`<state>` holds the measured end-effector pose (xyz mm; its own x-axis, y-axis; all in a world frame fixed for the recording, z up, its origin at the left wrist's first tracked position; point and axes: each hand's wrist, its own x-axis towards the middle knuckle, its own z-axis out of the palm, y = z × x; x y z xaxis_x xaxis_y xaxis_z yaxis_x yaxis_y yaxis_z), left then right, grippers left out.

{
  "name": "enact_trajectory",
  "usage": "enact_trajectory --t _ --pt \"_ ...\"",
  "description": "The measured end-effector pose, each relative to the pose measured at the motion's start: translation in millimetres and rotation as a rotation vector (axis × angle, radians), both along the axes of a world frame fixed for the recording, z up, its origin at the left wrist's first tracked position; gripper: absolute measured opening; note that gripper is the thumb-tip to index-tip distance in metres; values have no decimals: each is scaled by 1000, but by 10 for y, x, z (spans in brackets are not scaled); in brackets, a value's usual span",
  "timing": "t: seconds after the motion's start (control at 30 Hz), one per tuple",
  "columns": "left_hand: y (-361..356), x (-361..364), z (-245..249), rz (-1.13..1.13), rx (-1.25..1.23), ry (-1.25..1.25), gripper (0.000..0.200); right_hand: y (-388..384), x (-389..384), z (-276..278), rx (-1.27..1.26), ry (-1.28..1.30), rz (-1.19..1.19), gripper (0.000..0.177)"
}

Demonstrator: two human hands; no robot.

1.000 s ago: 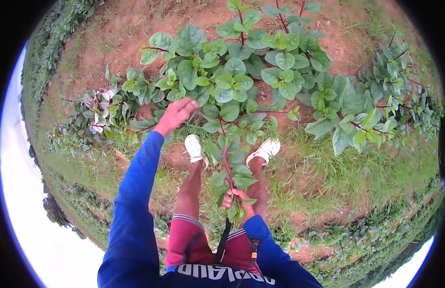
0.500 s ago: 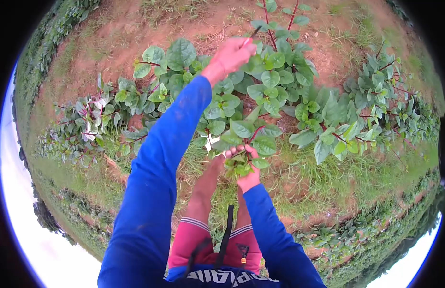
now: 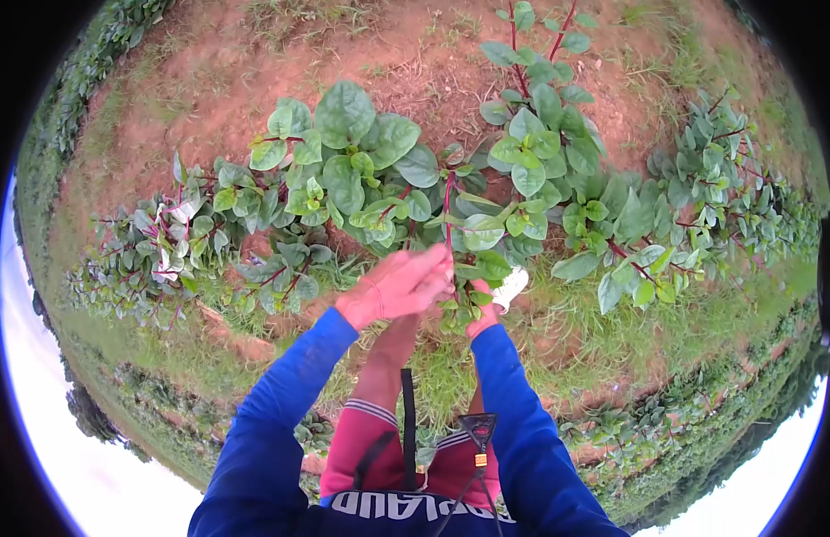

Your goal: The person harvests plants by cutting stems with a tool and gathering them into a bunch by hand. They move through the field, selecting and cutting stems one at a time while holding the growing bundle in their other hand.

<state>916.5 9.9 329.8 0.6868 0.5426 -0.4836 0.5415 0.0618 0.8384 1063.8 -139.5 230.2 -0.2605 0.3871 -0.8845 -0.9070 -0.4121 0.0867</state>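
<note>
My left hand point(image 3: 406, 285) is closed, its fingers at a long red Malabar spinach stem point(image 3: 449, 210) that stands upright in this view, with leaves along it. No blade shows in the hand now. Just to the right, my right hand point(image 3: 484, 311) is closed around a small bunch of cut leafy spinach shoots point(image 3: 459, 315), and its fingers are partly hidden by the leaves. The two hands are close together, in front of my legs. Broad green leaves point(image 3: 482, 231) overlap the right hand's upper side.
Leafy spinach plants point(image 3: 343, 116) spread across the row ahead, with more plants point(image 3: 701, 197) to the right. Whitish scraps point(image 3: 178, 215) lie among leaves at left. Reddish soil point(image 3: 254, 89) lies beyond, grass point(image 3: 576, 331) nearer. A white shoe point(image 3: 511, 288) is beside my right hand.
My left hand has come back from above the plants, where a dark-tipped tool showed in it, down to the stem beside my right hand. The right hand has shifted slightly right.
</note>
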Motion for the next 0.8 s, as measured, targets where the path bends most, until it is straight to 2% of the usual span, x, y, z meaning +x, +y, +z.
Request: enact_trajectory --t 0.03,0.1,0.17,0.2,0.27,0.3,0.37,0.43,0.47,0.53,0.6,0.67,0.73,0.8 --pt "235 45 -63 1 58 89 27 -85 40 -90 -9 3 3 29" --pt "577 171 -350 -132 288 299 25 -203 102 -250 91 288 -68 30" --pt "827 369 -614 -297 405 448 29 -254 153 -293 45 254 -11 30" --pt "953 473 -809 -295 406 455 29 -258 164 -297 50 245 -11 28" --pt "1029 617 -1230 -577 422 582 32 -279 239 -345 87 333 -13 25" --pt "1043 690 -1352 -586 430 587 32 -284 259 -381 95 338 -22 25" --pt "1071 822 -1572 -797 321 703 35 -336 268 -413 72 297 -52 24" --pt "1037 748 -1822 -854 374 686 38 -375 429 -534 93 314 -1 26" --pt "1139 807 -1561 -911 328 719 37 -409 529 -549 133 386 -17 27" --pt "1331 684 -1448 -1024 283 689 32 -468 754 -617 175 471 3 29" --pt "1443 669 -1203 -1001 310 670 34 -393 1105 -553 212 564 31 28" --pt "1675 467 -1157 -948 366 807 36 -416 1423 -415 226 722 51 26" --pt "2017 430 -980 -761 374 830 39 -567 1749 -150 320 730 -41 26" --pt "2440 269 -1269 -418 587 574 43 -669 1960 154 525 705 -170 26"
